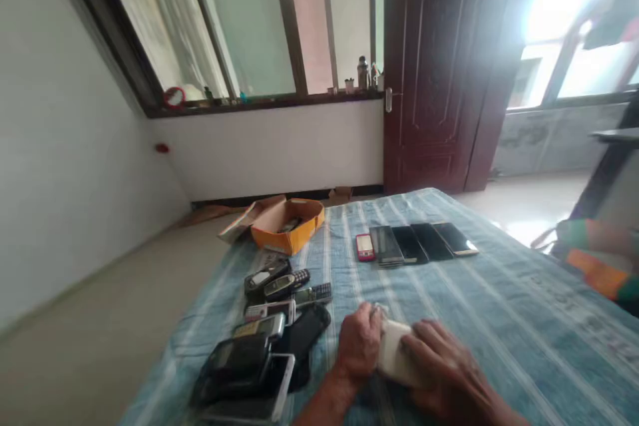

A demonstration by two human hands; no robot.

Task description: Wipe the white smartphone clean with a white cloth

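Note:
A white, flat, phone-sized object (395,351) with rounded corners is tilted up between my two hands, low in the view. My right hand (446,366) is closed over its right side, fingers lying across its face. At its left edge my left hand (360,339) makes a fist, with a crumpled whitish piece (380,310) poking out at the top. Motion blur hides whether that piece is cloth, paper or plastic. Left of my hands lies a loose pile of old mobile phones, among them a keypad phone (313,294) and a black phone case (305,336).
A row of dark smartphones (432,241) and a small pink phone (365,247) lie farther back on the blue striped bedsheet (504,306). An open orange box (294,237) stands near the bed's far left edge. Beyond are a brown door (439,80) and a windowsill with small items.

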